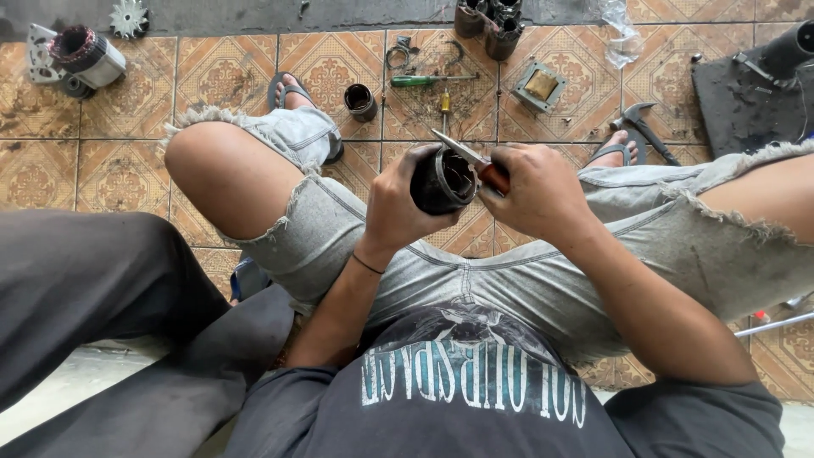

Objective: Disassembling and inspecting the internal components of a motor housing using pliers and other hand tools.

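Left hand (398, 203) grips black cylinder (441, 180), frame centre. Right hand (530, 188) holds knife (475, 161), blade at cylinder rim, mid-scrape. Screwdriver (424, 80) at 12 o'clock, hammer (640, 127) at 2 o'clock, both on floor (212, 80).

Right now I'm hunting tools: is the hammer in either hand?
No: the hammer lies on the floor tiles by the right foot.

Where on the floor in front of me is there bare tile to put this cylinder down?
Bare tile lies left of the raised knee, below the motor part. Between the feet it is crowded: small black cup, green screwdriver, square coil block, hammer.
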